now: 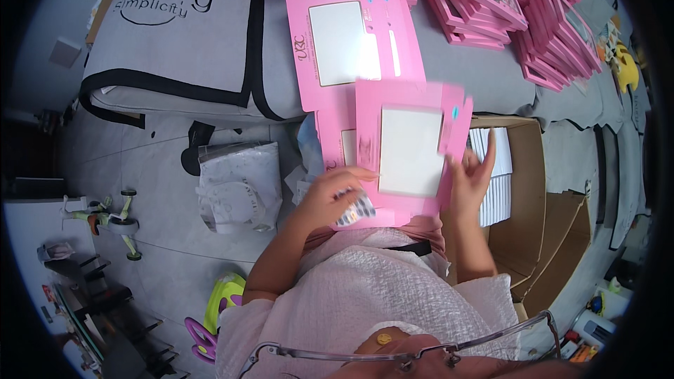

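A flat pink window box (411, 95) with a whitish panel in its window is tilted above my lap, its upper edge blurred. My left hand (333, 193) is closed on a small white sheet with dark spots (358, 209), and its fingertips reach the box's lower left. At the right edge, my right hand (472, 175) grips the box with the thumb, while the index finger points upward; the other fingers are partly hidden. Beneath lies another pink window box (330, 133), mostly covered. Farther ahead, more of these boxes (302, 35) overlap on the grey sofa.
Stacks of pink boxes (554, 42) fill the sofa's far right. An open carton (523, 189) holding white flat items stands at my right. On the floor to the left are a plastic-wrapped package (239, 189) and a small ride-on toy (116, 223). The grey sofa (189, 35) spans ahead.
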`<action>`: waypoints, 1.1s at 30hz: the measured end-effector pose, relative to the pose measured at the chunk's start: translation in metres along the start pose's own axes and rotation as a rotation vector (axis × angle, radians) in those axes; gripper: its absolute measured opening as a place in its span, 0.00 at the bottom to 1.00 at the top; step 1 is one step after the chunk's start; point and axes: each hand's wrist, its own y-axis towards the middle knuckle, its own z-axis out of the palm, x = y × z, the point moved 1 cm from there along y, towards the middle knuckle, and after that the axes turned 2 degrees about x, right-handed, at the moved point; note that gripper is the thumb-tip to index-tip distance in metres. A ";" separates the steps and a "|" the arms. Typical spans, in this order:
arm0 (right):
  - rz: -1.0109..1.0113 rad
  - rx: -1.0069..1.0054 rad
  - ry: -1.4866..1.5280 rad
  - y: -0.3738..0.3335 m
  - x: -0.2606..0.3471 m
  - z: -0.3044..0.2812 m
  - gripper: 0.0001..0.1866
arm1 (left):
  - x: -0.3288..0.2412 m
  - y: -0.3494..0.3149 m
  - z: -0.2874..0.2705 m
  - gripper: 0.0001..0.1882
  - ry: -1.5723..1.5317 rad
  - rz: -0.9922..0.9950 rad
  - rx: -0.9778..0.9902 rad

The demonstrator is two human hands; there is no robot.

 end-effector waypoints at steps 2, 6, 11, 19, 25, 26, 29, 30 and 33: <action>-0.075 0.029 0.113 0.043 0.018 0.023 0.46 | 0.004 -0.009 -0.009 0.02 -0.046 -0.171 -0.221; -0.207 0.073 0.003 0.137 0.036 0.089 0.42 | 0.008 -0.002 -0.012 0.06 0.023 -0.200 -0.384; -0.719 0.045 -0.425 0.147 0.033 0.137 0.41 | 0.013 0.004 -0.008 0.05 0.047 -0.285 -0.425; -0.067 0.563 -0.160 0.005 0.007 0.090 0.36 | 0.016 0.017 0.002 0.09 0.127 -0.205 -0.362; -0.028 0.568 -0.241 0.000 0.007 0.082 0.39 | 0.013 0.021 0.010 0.10 0.214 -0.216 -0.304; -0.048 0.563 -0.262 0.000 0.007 0.081 0.40 | 0.012 0.021 0.011 0.10 0.226 -0.235 -0.295; -0.075 0.530 -0.262 -0.002 0.005 0.079 0.39 | 0.013 0.022 0.014 0.10 0.253 -0.226 -0.288; -0.072 0.529 -0.278 -0.003 0.004 0.078 0.39 | 0.015 0.023 0.016 0.10 0.279 -0.212 -0.280; -0.044 0.518 -0.284 -0.007 0.001 0.072 0.38 | 0.019 0.024 0.020 0.10 0.337 -0.196 -0.229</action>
